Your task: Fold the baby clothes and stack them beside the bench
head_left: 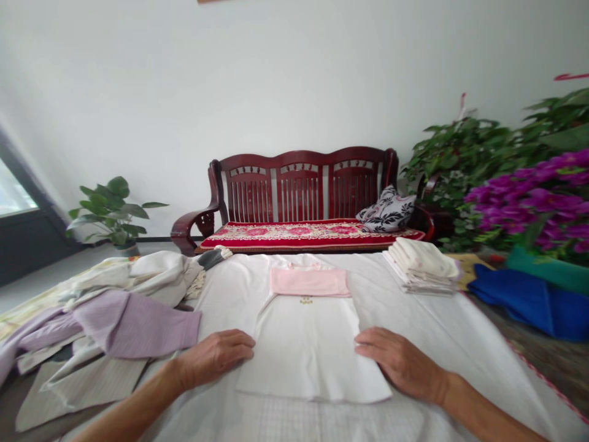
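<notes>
A small white shirt (313, 350) lies spread on the white cloth in front of me, its hem towards me. Pink sleeves (308, 282) are laid across its upper part, just above a small gold-coloured print. My left hand (218, 355) is at the shirt's left side edge, fingers curled together on it. At the opposite side edge, my right hand (398, 362) has its fingers closed over the fabric. Both thumbs are mostly hidden from view.
Loose clothes, among them a lilac garment (138, 322), are heaped on the left. A folded stack of clothes (421, 267) stands at the back right. Blue cloth (529, 301) and purple flowers (538, 202) are farther right. Behind the white cloth (442, 344) is a wooden bench (299, 184).
</notes>
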The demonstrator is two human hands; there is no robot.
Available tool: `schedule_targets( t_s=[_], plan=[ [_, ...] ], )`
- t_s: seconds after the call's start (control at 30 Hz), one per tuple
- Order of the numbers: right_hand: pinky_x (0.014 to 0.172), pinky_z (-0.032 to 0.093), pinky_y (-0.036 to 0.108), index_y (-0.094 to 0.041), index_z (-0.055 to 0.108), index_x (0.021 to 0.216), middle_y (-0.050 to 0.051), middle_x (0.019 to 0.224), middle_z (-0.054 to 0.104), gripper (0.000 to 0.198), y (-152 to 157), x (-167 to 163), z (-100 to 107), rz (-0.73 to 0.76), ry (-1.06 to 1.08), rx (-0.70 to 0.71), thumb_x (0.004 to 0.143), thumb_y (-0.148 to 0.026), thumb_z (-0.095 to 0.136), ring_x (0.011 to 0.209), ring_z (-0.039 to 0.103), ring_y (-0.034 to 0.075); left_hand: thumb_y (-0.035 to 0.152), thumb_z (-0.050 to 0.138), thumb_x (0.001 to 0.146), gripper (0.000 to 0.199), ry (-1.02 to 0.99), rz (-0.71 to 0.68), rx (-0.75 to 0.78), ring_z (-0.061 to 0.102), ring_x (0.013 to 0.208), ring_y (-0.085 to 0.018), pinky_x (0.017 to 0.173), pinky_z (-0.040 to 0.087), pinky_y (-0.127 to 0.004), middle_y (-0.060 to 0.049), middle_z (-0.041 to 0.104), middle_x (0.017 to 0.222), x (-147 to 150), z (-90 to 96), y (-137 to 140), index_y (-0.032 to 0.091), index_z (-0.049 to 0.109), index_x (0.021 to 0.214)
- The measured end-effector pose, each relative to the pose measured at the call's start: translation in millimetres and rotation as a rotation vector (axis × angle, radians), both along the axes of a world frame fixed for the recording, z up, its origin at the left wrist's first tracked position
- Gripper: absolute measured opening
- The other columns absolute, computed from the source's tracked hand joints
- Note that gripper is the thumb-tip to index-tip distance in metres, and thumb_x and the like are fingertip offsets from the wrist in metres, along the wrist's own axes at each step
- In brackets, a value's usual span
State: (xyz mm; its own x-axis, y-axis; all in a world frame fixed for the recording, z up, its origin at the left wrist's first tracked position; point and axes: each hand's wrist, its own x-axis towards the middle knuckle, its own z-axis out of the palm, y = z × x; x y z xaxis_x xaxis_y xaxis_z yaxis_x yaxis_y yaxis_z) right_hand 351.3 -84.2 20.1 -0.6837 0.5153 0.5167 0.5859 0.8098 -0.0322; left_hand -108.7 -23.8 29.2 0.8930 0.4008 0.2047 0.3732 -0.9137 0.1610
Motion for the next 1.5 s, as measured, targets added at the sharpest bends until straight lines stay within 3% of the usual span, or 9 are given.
schedule_targets(
  t_s=[0.17, 0.3, 0.5, 0.6, 0.77, 1.03, 1.13, 1.37, 1.5],
  plan=[
    [0.088, 0.05, 0.034, -0.021, 0.07, 0.102, 0.006, 0.097, 0.073, 0.029, -3.1, -1.2, 1.1, -0.045, 0.003, -0.035, 0.095, -0.01, 0.044, 0.097, 0.064, 0.018, 0.019, 0.055, 0.094, 0.02, 0.027, -0.048, 0.055, 0.068, 0.106, -0.02, 0.095, 0.054, -0.031, -0.007, 0.071, 0.119, -0.6, 3.6, 1.5, 0.023, 0.063, 0.112],
    [0.09, 0.05, 0.035, -0.021, 0.07, 0.104, 0.007, 0.099, 0.074, 0.026, -5.4, -0.8, 2.6, -0.057, 0.007, -0.018, 0.094, -0.011, 0.048, 0.1, 0.064, 0.019, 0.012, 0.048, 0.094, 0.02, 0.019, -0.114, 0.113, 0.066, 0.11, -0.021, 0.1, 0.051, -0.036, -0.009, 0.072, 0.113, 3.9, 5.6, 0.3, 0.022, 0.06, 0.107],
    [0.098, 0.048, 0.037, -0.021, 0.069, 0.109, 0.007, 0.102, 0.075, 0.03, -1.4, -2.8, 2.8, 0.033, 0.028, -0.025, 0.094, -0.01, 0.045, 0.107, 0.065, 0.02, 0.011, 0.046, 0.097, 0.019, -0.002, -0.185, 0.076, 0.063, 0.113, -0.02, 0.105, 0.047, -0.036, -0.009, 0.071, 0.113, 7.0, 6.8, 3.5, 0.022, 0.056, 0.109],
    [0.095, 0.05, 0.037, -0.021, 0.069, 0.107, 0.008, 0.1, 0.076, 0.023, 2.2, -2.0, 0.5, 0.053, 0.114, -0.107, 0.099, -0.024, 0.047, 0.1, 0.068, 0.02, 0.011, 0.044, 0.098, 0.021, 0.017, -0.195, 0.057, 0.064, 0.111, -0.019, 0.107, 0.046, -0.035, -0.008, 0.071, 0.114, 6.1, 10.8, 6.2, 0.024, 0.057, 0.11],
    [0.079, 0.054, 0.032, -0.022, 0.071, 0.104, 0.008, 0.093, 0.076, 0.035, 7.5, -1.1, -2.8, -0.081, 0.262, -0.265, 0.102, -0.044, 0.043, 0.087, 0.07, 0.019, 0.015, 0.043, 0.096, 0.023, 0.062, -0.174, 0.053, 0.061, 0.114, -0.021, 0.109, 0.043, -0.042, -0.01, 0.069, 0.115, 7.4, 15.5, 6.0, 0.023, 0.055, 0.115],
    [0.078, 0.057, 0.033, -0.022, 0.075, 0.097, 0.009, 0.092, 0.077, 0.043, 15.4, -8.3, -8.8, -0.302, 0.55, -0.505, 0.094, -0.058, 0.051, 0.085, 0.072, 0.024, 0.016, 0.044, 0.093, 0.028, -0.061, -0.106, 0.05, 0.063, 0.105, -0.023, 0.099, 0.049, -0.04, -0.011, 0.069, 0.112, 11.8, -2.0, 4.1, 0.023, 0.059, 0.117],
    [0.074, 0.056, 0.031, -0.022, 0.073, 0.092, 0.005, 0.086, 0.075, 0.039, 18.7, -16.5, -3.0, -0.317, 0.623, -0.574, 0.094, -0.055, 0.052, 0.081, 0.069, 0.022, 0.02, 0.045, 0.096, 0.021, -0.17, -0.001, -0.066, 0.064, 0.095, -0.02, 0.089, 0.05, -0.033, -0.008, 0.071, 0.102, 19.7, -7.5, 3.0, 0.022, 0.064, 0.105],
    [0.057, 0.042, 0.027, -0.023, 0.051, 0.067, -0.001, 0.061, 0.054, 0.045, 47.4, -31.2, -3.7, -0.589, 0.814, -0.473, 0.093, -0.059, 0.044, 0.063, 0.052, 0.017, 0.046, 0.044, 0.094, 0.037, -0.665, 0.652, -0.52, 0.058, 0.066, -0.016, 0.061, 0.044, -0.024, -0.001, 0.064, 0.072, 54.4, -12.6, 31.9, 0.017, 0.062, 0.081],
    [0.055, 0.033, 0.027, -0.025, 0.039, 0.06, -0.002, 0.054, 0.046, 0.042, 72.5, -29.7, -13.3, -0.794, 0.658, -0.455, 0.091, -0.054, 0.041, 0.057, 0.047, 0.017, 0.047, 0.047, 0.087, 0.033, -0.629, 0.872, -0.576, 0.049, 0.056, -0.013, 0.052, 0.032, -0.022, 0.004, 0.051, 0.058, 73.1, -14.5, 64.6, 0.02, 0.052, 0.069]
  ],
)
